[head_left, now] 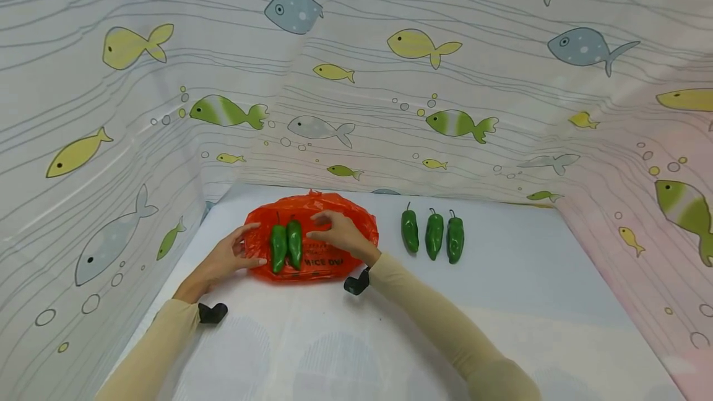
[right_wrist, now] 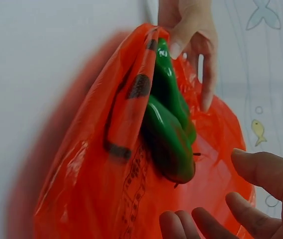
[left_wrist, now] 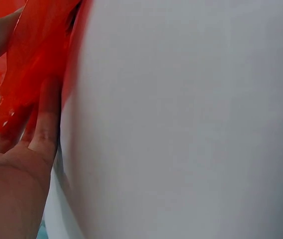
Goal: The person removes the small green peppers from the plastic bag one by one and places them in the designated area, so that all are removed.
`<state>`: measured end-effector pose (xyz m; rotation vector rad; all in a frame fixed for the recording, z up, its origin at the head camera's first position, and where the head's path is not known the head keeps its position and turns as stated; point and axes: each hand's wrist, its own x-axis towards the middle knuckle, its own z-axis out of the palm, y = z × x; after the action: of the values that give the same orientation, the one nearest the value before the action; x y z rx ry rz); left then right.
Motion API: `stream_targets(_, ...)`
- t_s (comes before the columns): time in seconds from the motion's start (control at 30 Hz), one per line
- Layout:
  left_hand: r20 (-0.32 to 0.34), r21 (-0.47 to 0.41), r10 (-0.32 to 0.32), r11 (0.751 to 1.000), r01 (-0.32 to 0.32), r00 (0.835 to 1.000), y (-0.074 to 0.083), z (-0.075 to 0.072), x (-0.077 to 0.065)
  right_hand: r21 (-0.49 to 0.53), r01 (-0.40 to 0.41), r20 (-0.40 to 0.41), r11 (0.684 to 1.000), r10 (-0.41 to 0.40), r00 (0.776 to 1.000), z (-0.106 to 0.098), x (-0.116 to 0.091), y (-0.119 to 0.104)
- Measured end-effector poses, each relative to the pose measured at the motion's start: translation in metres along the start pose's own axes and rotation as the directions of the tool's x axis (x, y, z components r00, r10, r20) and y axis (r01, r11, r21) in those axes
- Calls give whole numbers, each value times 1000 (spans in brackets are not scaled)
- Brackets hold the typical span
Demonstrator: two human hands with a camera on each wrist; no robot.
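A red plastic bag (head_left: 328, 274) with dark printing lies on the white table, and two green peppers (head_left: 278, 246) rest side by side on it. My left hand (head_left: 220, 262) is at the bag's left edge, fingers spread; in the left wrist view its fingers (left_wrist: 46, 117) touch the red plastic. Over the right half of the bag is my right hand (head_left: 341, 234), loosely bent and holding nothing, with its fingertips apart from the peppers. In the right wrist view, the peppers (right_wrist: 168, 134) lie against the bag, partly covered by a fold of its rim.
Three more green peppers (head_left: 434, 236) lie in a row on the table to the right of the bag. A curtain (head_left: 362, 91) printed with fish encloses the back and sides. Black wrist mounts (head_left: 356, 281) jut out from both sleeves.
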<state>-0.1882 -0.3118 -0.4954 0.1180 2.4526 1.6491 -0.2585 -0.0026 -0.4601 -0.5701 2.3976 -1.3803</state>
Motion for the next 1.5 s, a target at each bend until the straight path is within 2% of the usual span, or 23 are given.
stream_targets(0.13,2,8,-2,1000,2,1000,1,1,-2,10,-7,18,1000,7,1000,7,6,-1)
stream_targets(0.27,2,14,-2,1000,2,1000,-1,2,-4,64,-38,61,997,34,998,12,11,0)
stream_targets(0.4,1,7,7,1000,-7,1000,-5,2,-4,115,-73,92,991,62,994,15,13,-1)
stream_targets(0.6,-1,-14,3,1000,-3,1000,-8,2,-3,139,-103,132,985,84,988,19,17,-6)
stream_targets(0.8,-1,-6,1,1000,-1,1000,-5,3,-4,128,-119,124,985,103,987,24,26,-2)
stream_targets(1.2,5,-10,2,1000,-2,1000,-3,1,-4,181,-103,108,978,84,991,33,37,-2)
stream_targets(1.5,8,-5,0,1000,0,1000,-2,0,-2,144,-88,78,986,77,994,41,45,-5)
